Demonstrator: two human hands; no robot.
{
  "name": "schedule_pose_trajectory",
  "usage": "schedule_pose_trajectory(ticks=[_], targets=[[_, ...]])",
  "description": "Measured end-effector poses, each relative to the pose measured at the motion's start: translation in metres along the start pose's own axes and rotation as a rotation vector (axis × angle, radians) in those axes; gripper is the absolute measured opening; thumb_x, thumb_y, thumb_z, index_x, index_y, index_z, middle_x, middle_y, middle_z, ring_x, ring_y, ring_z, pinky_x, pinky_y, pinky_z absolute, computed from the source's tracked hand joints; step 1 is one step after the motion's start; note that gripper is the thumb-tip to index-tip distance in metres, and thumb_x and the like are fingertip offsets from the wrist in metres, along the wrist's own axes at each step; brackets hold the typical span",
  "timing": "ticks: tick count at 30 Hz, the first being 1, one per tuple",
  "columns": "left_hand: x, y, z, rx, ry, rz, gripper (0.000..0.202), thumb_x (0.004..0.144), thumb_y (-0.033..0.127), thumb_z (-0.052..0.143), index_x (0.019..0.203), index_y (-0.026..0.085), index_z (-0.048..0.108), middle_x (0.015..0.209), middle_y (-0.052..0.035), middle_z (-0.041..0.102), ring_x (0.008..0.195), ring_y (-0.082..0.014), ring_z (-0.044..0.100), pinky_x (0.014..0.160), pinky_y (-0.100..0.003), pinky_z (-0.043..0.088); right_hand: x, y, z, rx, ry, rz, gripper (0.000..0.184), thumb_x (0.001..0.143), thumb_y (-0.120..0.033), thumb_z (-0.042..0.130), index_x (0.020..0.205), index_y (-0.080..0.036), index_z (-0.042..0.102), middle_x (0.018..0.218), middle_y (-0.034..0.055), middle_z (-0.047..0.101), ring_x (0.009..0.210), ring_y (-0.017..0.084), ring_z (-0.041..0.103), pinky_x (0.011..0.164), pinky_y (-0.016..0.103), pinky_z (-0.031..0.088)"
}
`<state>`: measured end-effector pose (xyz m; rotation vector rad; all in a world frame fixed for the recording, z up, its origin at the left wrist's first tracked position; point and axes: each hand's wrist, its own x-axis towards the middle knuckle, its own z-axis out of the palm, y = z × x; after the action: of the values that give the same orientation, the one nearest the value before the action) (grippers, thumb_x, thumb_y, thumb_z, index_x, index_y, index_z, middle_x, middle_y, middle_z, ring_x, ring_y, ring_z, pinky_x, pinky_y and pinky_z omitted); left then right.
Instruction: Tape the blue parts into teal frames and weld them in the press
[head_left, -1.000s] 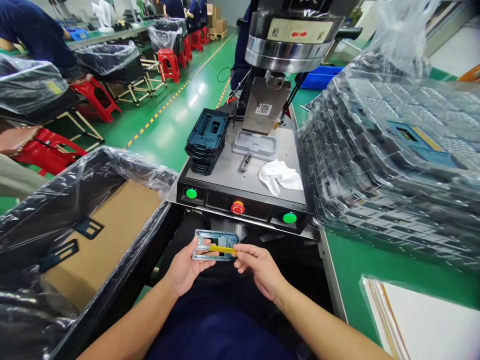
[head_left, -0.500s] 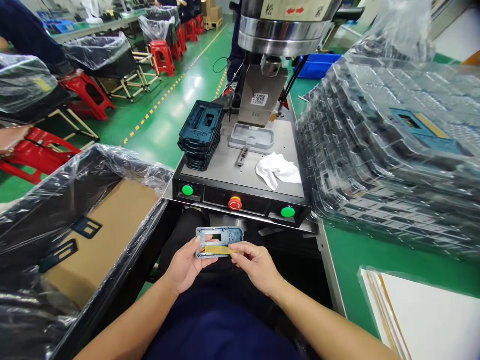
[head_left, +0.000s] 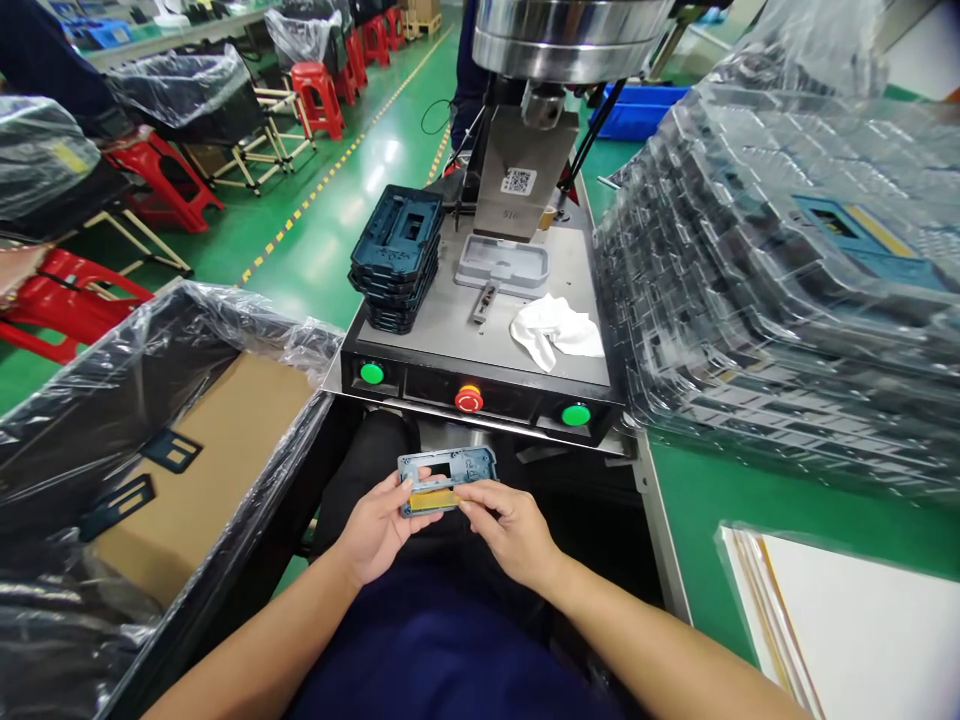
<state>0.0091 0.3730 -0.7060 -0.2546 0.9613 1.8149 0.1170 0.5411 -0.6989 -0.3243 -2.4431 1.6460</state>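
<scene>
Above my lap, my left hand [head_left: 381,528] grips the left end of a dark blue-grey plastic housing [head_left: 472,462], which has a window cut in it. Some of its fingers show through the opening. A yellow, translucent strip [head_left: 431,500] lies along the near side of the housing. My right hand [head_left: 510,525] pinches the right end of this strip between thumb and fingers. Just beyond my hands is the press's front panel, with two green buttons [head_left: 576,415] and a red emergency stop button [head_left: 469,399].
A stack of dark housings [head_left: 397,250], a grey fixture [head_left: 504,265] and a white cloth [head_left: 555,332] sit on the press bed. Clear trays [head_left: 750,290] pile up at right, above white sheets [head_left: 862,620]. A plastic-lined bin [head_left: 225,440] at left holds two dark parts.
The housing and both hands have shifted slightly right in view. The yellow strip now shows a broader face along the housing's near side. Both hands keep their grip.
</scene>
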Motion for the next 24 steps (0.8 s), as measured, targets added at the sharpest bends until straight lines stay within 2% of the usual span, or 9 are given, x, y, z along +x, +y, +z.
schedule_pose_trajectory(ticks=[6,10,14,17,20,22,24], targets=[[0.0,-0.002,0.004,0.037,-0.026,0.003,0.025,0.081,0.026,0.066,0.104,0.015,0.064,0.114,-0.0121,0.066,0.108,-0.0267,0.06,0.098,-0.045,0.044,-0.001,-0.002,0.0,0.027,-0.003,0.081,0.022,0.088,-0.03,0.057,0.101,-0.027,0.073,0.092,0.0045,0.072,0.082,0.019,0.068,0.073,0.031,0.055],[0.001,-0.008,0.006,0.17,-0.034,0.04,0.031,0.075,0.022,0.074,0.102,0.019,0.06,0.114,-0.0085,0.066,0.109,-0.0241,0.06,0.099,-0.043,0.043,-0.002,-0.003,0.0,-0.029,-0.026,0.03,0.023,0.09,-0.029,0.053,0.104,-0.027,0.071,0.094,0.0043,0.072,0.085,0.019,0.068,0.076,0.031,0.055],[0.002,-0.012,0.007,0.219,0.02,0.061,0.036,0.07,0.022,0.078,0.099,0.02,0.057,0.109,-0.0068,0.066,0.104,-0.0227,0.062,0.096,-0.042,0.045,-0.003,-0.003,0.002,-0.098,-0.025,-0.036,0.021,0.089,-0.024,0.054,0.102,-0.025,0.07,0.094,0.0041,0.072,0.085,0.018,0.067,0.079,0.031,0.054],[0.004,-0.011,0.007,0.19,0.065,0.069,0.038,0.067,0.021,0.08,0.097,0.019,0.056,0.111,-0.0082,0.066,0.104,-0.0236,0.062,0.094,-0.042,0.046,-0.004,-0.002,0.002,-0.131,0.045,-0.071,0.02,0.086,-0.021,0.056,0.103,-0.022,0.067,0.098,0.0062,0.068,0.074,0.015,0.064,0.068,0.029,0.055],[0.005,-0.008,0.004,0.167,0.103,0.071,0.04,0.066,0.02,0.08,0.097,0.018,0.055,0.113,-0.0098,0.067,0.106,-0.0258,0.063,0.094,-0.043,0.046,-0.003,-0.002,-0.001,-0.144,0.182,-0.079,0.02,0.086,-0.02,0.055,0.104,-0.021,0.064,0.103,0.0083,0.063,0.059,0.01,0.055,0.056,0.026,0.052],[0.005,-0.006,0.0,0.154,0.119,0.065,0.041,0.066,0.02,0.08,0.098,0.018,0.055,0.113,-0.0104,0.067,0.107,-0.0272,0.062,0.095,-0.044,0.045,-0.001,-0.002,-0.005,-0.194,0.251,-0.105,0.023,0.085,-0.02,0.055,0.107,-0.021,0.062,0.103,0.0085,0.061,0.063,0.012,0.057,0.059,0.028,0.053],[0.004,-0.005,-0.004,0.147,0.123,0.056,0.041,0.065,0.02,0.08,0.098,0.018,0.055,0.113,-0.0105,0.067,0.108,-0.028,0.062,0.096,-0.045,0.045,0.002,-0.002,-0.01,-0.279,0.255,-0.172,0.029,0.084,-0.021,0.056,0.113,-0.022,0.059,0.106,0.0096,0.061,0.084,0.018,0.061,0.074,0.034,0.055]])
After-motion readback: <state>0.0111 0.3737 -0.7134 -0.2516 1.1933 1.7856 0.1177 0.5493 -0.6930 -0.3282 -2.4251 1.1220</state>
